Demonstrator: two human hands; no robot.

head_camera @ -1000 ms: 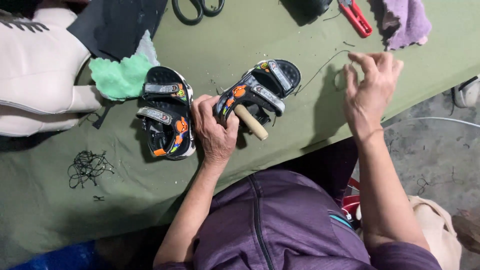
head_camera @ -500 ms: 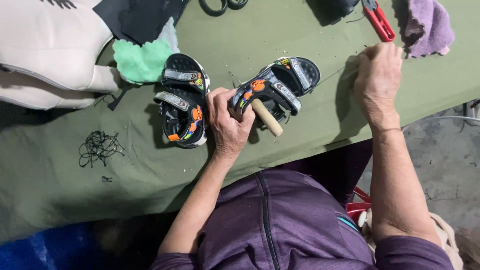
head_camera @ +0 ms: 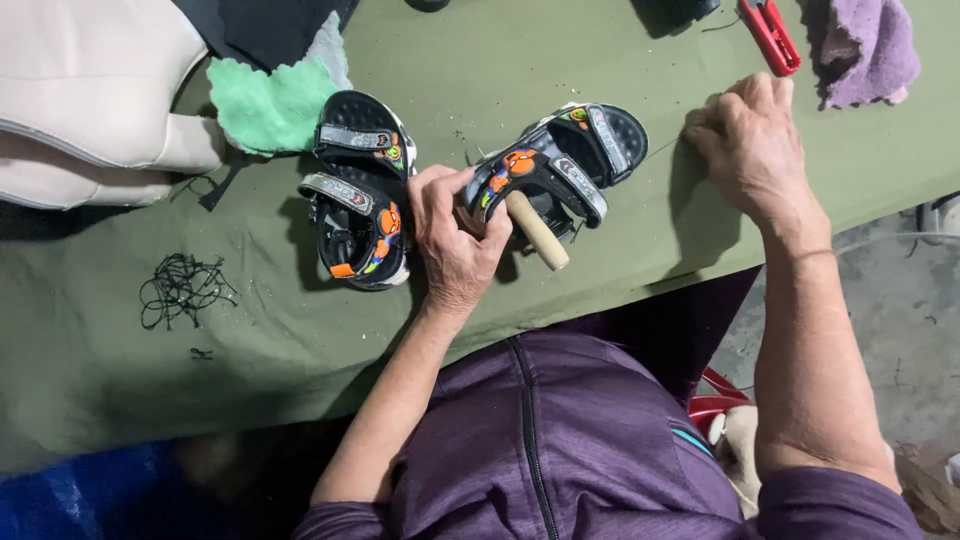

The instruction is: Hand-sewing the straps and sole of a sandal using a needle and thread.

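Two small black sandals with orange and coloured straps lie on a green cloth-covered table (head_camera: 600,60). My left hand (head_camera: 455,235) grips the right-hand sandal (head_camera: 565,160) at its heel end, together with a wooden-handled tool (head_camera: 537,230) whose handle sticks out toward me. The other sandal (head_camera: 357,190) lies just left of that hand. My right hand (head_camera: 750,145) rests knuckles-up on the cloth to the right of the held sandal, fingers curled; whether it holds anything is hidden.
A green rag (head_camera: 265,100) and a beige padded object (head_camera: 90,100) lie at the back left. A tangle of black thread (head_camera: 180,288) sits on the left. Red-handled cutters (head_camera: 768,35) and a purple cloth (head_camera: 868,45) are at the back right.
My right hand has lowered from a raised, open-fingered pose down onto the cloth. My left hand keeps its grip on the sandal and tool. The view has shifted slightly.
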